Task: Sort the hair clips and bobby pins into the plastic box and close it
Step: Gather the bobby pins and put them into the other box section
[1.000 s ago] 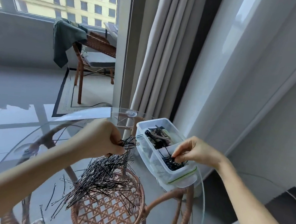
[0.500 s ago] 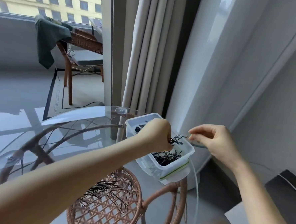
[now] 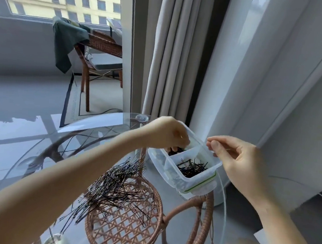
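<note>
Left hand: our left hand [image 3: 167, 135] reaches across from the left, knuckles up, fingers bunched and pointing down into the far compartment of the clear rectangular plastic box [image 3: 173, 176]. Its tips meet dark hair clips [image 3: 174, 150] there; we cannot tell whether it grips any.
Right hand: our right hand [image 3: 235, 158] hovers just beside the box's right rim, thumb and forefinger tips pressed together, the other fingers curled. We cannot tell if anything thin sits between them.
Box: it stands open near the right edge of the round glass counter [image 3: 80, 135], on a lid with a green seal [image 3: 199, 187]. Its long axis runs away from us, the far end leaning left.
Near compartment: a tangle of black bobby pins [image 3: 191, 167], lying crisscross.
Loose pile: a heap of black bobby pins [image 3: 115, 181] lies on the counter left of the box, most pointing from near-left to far-right.
Below the glass: a woven rattan base [image 3: 123, 225].
</note>
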### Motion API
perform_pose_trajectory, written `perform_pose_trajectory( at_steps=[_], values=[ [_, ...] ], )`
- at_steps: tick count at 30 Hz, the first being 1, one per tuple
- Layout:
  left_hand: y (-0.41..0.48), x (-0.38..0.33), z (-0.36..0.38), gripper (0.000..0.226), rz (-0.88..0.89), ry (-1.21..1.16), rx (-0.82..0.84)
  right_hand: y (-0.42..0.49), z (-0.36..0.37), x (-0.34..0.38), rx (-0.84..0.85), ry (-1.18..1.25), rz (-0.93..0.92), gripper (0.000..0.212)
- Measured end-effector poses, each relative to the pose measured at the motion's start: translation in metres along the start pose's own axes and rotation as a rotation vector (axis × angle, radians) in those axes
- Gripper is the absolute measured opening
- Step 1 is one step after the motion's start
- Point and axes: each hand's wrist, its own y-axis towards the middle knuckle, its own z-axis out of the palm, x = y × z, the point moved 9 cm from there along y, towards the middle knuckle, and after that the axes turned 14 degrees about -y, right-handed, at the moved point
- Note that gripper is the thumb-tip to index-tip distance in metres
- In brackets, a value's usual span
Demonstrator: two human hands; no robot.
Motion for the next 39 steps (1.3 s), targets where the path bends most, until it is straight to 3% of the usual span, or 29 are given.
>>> perform_pose_trajectory(
  at_steps=[2,4,6,8,12,16,23,26,29,31,34,39],
  values=[
    [-0.021,0.027,-0.039,0.025,0.02,-0.056,-0.223,-0.015,0.01,0.028,-0.008,0.048,-0.046,0.014],
    [-0.042,0.067,-0.054,0.026,-0.037,0.09,-0.297,-0.034,0.034,0.049,0.053,0.051,-0.097,0.015],
    [-0.054,0.105,-0.038,0.032,-0.116,0.268,-0.156,-0.055,0.069,0.061,0.155,-0.023,-0.132,0.02],
    [-0.06,0.134,-0.013,0.037,-0.181,0.26,0.013,-0.072,0.108,0.06,0.273,-0.124,-0.125,0.025],
    [-0.057,0.146,0.026,0.04,-0.143,0.207,0.163,-0.094,0.17,0.03,0.489,-0.27,0.005,0.048],
    [-0.065,0.14,0.036,0.038,-0.081,0.072,0.189,-0.101,0.196,0.026,0.548,-0.291,0.021,0.053],
    [-0.118,0.149,0.023,0.029,-0.096,-0.166,0.158,-0.126,0.213,0.055,0.585,-0.176,-0.155,0.051],
    [-0.139,0.146,0.007,0.033,-0.12,-0.314,0.082,-0.124,0.203,0.063,0.515,-0.022,-0.141,0.047],
    [-0.165,0.142,-0.025,0.045,-0.096,-0.424,-0.136,-0.098,0.187,0.05,0.358,0.001,-0.05,0.041],
    [-0.187,0.152,-0.048,0.049,-0.154,-0.232,-0.339,-0.081,0.19,0.043,0.377,-0.043,0.002,0.042],
    [-0.228,0.171,-0.055,0.063,-0.394,0.103,-0.587,-0.072,0.208,0.045,0.444,-0.082,0.04,0.044],
    [-0.235,0.163,-0.013,0.067,-0.475,0.057,-0.693,-0.078,0.225,0.071,0.353,-0.008,0.102,0.035]
  ],
)
